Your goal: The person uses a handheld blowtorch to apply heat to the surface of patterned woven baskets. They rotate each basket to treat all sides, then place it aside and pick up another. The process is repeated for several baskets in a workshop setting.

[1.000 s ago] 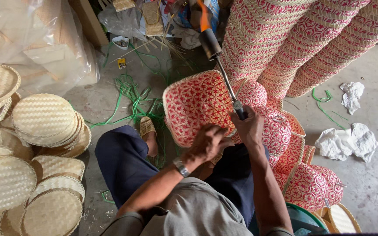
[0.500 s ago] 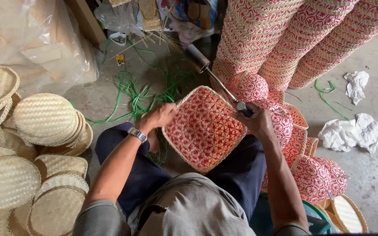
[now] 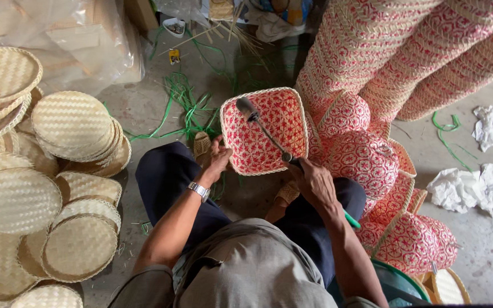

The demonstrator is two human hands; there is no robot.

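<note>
The left hand (image 3: 217, 161) holds the left edge of a red woven basket (image 3: 266, 130) above the knees, fingers curled on its rim. The right hand (image 3: 313, 181) grips a hammer (image 3: 263, 128), fingers pressed together, its head inside the basket.

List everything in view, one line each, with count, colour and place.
basket: one, red and cream, centre, open side up
hammer: one, dark head, over the basket
stacked baskets: many, red and cream, upper right
loose baskets: several, red and cream, right
round trays: many, straw, left
green strips: several, floor, top centre
white rags: a few, floor, right
plastic sheet: one, clear, upper left
watch: one, silver, left wrist
left hand: on the basket's rim
right hand: grips the hammer
</note>
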